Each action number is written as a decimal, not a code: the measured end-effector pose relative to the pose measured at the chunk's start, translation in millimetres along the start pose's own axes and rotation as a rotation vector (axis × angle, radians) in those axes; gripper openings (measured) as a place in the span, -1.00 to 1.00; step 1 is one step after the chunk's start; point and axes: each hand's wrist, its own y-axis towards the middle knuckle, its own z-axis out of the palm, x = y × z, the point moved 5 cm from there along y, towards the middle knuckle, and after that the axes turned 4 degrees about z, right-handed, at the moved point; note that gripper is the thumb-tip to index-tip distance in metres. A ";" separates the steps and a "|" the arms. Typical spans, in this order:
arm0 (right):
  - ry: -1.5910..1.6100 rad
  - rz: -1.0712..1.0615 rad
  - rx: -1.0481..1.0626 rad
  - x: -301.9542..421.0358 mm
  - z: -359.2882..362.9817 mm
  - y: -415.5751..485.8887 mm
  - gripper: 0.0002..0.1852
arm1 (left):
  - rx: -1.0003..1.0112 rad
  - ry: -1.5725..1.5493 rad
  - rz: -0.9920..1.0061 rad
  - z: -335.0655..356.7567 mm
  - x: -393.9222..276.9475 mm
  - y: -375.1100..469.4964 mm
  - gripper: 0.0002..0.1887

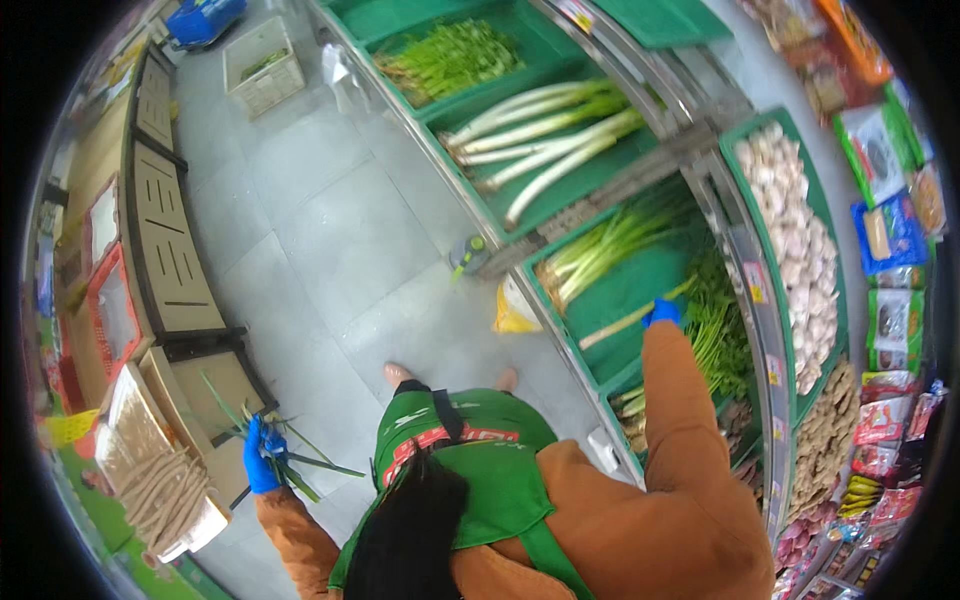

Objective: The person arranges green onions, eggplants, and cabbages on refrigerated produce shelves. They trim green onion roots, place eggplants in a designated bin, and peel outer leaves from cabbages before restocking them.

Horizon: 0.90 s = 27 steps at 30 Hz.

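In a blue glove, my left hand (pixel 261 456) is closed around a loose bunch of thin green leaves (pixel 330 466), low on the left beside a wooden counter. My right hand (pixel 661 312), also gloved in blue, reaches into a green display tray (pixel 649 266) and grips a single pale stalk (pixel 616 325) lying across it. Its fingers are partly hidden by the sleeve. A bundle of green onions (pixel 592 266) rests above that hand in the picture. Leafy greens with thin stems (pixel 709 337) lie just to its right.
Neighbouring trays hold large leeks (pixel 551 146) and green bunches (pixel 461 56). Garlic bulbs (pixel 787 255) and ginger (pixel 825 431) fill the upper rack at right. A white crate (pixel 262 86) stands on the tiled floor. Long brown roots (pixel 165 495) lie at left. A yellow-and-white bag (pixel 516 307) sits beside the rack.
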 end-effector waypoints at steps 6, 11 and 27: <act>0.834 0.080 0.647 -10.7 54.3 -174.6 -0.77 | 0.253 0.107 0.049 54.5 -111.7 99.9 -0.74; 0.764 -0.167 0.852 75.0 123.0 -332.2 -0.73 | 0.334 0.182 0.097 113.3 -173.6 170.2 -0.79; 0.300 -0.560 1.580 479.7 532.4 -769.9 -0.74 | -0.196 0.016 0.255 -33.1 -402.3 296.4 -0.82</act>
